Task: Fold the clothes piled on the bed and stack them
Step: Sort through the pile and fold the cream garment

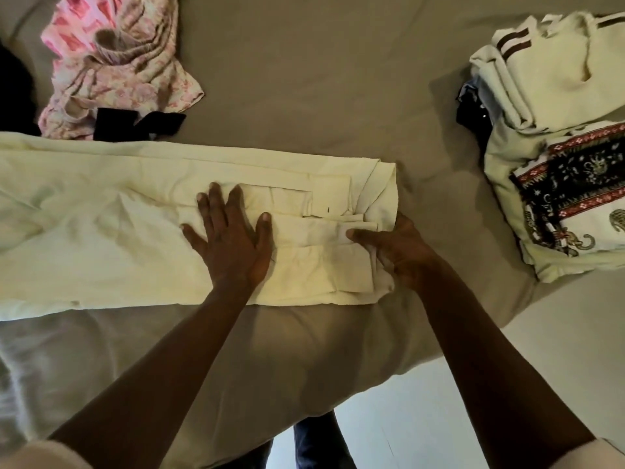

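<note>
Pressing a cream garment (101,231) flat across the bed (304,79).

Seen from the head camera, the left hand (233,242) lies palm down on the garment's middle with its fingers straight and spread, grasping nothing. The right hand (399,255) grips the garment's folded right end, with the thumb laid on top of the layers and the fingers curled around the edge beneath. The garment stretches from the picture's left edge to near the bed's right corner. To the right, well apart from it, sits a stack of folded clothes (558,157), cream pieces with a dark patterned one. At the far left lies a crumpled pink patterned garment (115,62), with a black piece (135,123) just beside the cream garment's far edge.
</note>
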A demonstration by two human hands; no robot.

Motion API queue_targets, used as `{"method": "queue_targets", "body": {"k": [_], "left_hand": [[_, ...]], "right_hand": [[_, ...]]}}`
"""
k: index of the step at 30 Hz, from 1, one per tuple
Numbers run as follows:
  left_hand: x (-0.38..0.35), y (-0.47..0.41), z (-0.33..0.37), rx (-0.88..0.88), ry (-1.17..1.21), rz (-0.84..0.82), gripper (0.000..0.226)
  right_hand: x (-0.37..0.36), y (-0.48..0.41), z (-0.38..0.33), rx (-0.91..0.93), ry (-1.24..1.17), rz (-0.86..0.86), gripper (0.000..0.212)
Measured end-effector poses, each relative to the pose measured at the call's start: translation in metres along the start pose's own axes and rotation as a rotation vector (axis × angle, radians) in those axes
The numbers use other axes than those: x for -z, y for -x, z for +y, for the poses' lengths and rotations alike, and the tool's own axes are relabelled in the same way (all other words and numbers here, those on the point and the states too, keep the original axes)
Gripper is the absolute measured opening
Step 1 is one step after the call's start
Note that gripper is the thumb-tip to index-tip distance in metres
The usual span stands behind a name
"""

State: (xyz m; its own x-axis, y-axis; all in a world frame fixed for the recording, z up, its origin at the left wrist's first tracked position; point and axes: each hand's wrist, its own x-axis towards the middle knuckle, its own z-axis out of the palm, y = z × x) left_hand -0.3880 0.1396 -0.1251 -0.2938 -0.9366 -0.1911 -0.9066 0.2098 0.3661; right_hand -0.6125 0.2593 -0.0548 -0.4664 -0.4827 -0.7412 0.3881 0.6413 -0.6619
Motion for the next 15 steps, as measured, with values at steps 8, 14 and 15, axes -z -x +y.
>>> {"method": "queue_targets", "body": {"k": [8, 14, 15], "left_hand": [[0.032, -0.013, 0.012, 0.225, 0.398, -0.026, 0.051], [0.076, -0.022, -0.002, 0.449, 1.013, -0.046, 0.048], [0.081, -0.021, -0.005, 0.487, 1.058, -0.107, 0.049]], "right_hand": [[-0.057, 0.042, -0.047, 0.265, 0.202, 0.223, 0.017], [-0.190, 0.056, -0.044, 0.288, 0.463, 0.053, 0.035], [-0.201, 0.054, -0.039, 0.264, 0.490, -0.010, 0.036]]}}
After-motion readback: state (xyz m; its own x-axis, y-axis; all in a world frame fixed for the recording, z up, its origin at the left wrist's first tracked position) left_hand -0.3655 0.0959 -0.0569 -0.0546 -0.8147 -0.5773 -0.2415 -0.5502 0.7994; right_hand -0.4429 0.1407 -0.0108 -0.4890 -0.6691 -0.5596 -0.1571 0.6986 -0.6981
